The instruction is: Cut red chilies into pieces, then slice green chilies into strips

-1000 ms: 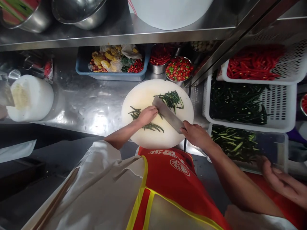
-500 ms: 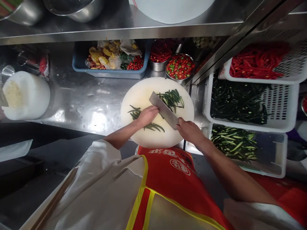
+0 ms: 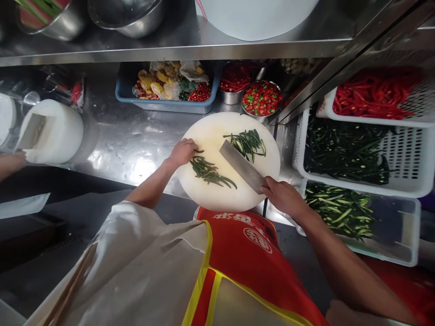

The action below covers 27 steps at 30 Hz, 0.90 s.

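My right hand grips the handle of a cleaver, whose broad blade slants across the round white cutting board. At the board's left edge my left hand is closed, with the end of a thin dark green chili showing at its fingertips. Just below that hand lies a loose pile of long green chilies. Beyond the blade, at the upper right of the board, sits a heap of cut green chili pieces.
Behind the board stand a blue tub of corn and bagged food and a metal bowl of chopped chilies. White baskets and a clear bin are at right. A co-worker's hand holds a cleaver over another board.
My left hand has moved left, away from the blade to the chili pile. The cleaver has shifted slightly right and down, off the cut heap. A co-worker's hand and cleaver have appeared at left.
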Each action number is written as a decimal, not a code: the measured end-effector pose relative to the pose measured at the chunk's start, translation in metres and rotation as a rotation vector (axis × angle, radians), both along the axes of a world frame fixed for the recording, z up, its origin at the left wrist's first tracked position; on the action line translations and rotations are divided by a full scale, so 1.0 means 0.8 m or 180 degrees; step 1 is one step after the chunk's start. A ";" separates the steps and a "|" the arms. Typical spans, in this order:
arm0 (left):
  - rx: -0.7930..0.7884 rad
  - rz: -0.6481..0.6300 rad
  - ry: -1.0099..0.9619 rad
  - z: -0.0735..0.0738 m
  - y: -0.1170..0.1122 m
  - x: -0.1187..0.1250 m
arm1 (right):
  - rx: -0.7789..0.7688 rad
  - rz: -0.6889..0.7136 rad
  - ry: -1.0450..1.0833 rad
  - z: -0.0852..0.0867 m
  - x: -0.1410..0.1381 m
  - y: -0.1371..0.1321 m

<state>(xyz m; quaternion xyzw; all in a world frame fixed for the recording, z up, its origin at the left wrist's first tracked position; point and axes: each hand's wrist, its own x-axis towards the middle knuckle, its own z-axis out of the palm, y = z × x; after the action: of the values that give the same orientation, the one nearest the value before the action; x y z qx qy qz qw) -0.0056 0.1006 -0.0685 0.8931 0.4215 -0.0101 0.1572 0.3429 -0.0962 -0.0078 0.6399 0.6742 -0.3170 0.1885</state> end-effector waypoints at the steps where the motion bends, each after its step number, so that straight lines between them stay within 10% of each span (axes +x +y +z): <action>1: 0.0089 0.0098 -0.0070 -0.004 0.001 0.008 | -0.0008 -0.0106 -0.0048 -0.002 -0.001 0.002; 4: 0.0239 0.0260 -0.0365 -0.016 -0.005 0.050 | 0.0028 -0.0318 -0.0123 -0.003 -0.003 0.009; 10: -0.0094 -0.0667 -0.0691 -0.022 -0.058 0.123 | 0.0121 -0.0396 -0.0120 -0.001 -0.010 0.011; 21: -0.0029 -0.0567 -0.0833 -0.028 -0.084 0.130 | -0.0195 0.0013 0.0050 0.031 0.012 0.014; 27: -0.0120 -0.0534 -0.0863 -0.028 -0.088 0.136 | -0.0017 -0.0084 0.0073 0.006 -0.020 0.039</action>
<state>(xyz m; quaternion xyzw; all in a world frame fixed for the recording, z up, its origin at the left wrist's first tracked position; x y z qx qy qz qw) 0.1030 0.0305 -0.0907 0.9152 0.3201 0.0896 0.2280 0.3268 -0.0652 -0.0031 0.6445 0.6670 -0.3286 0.1783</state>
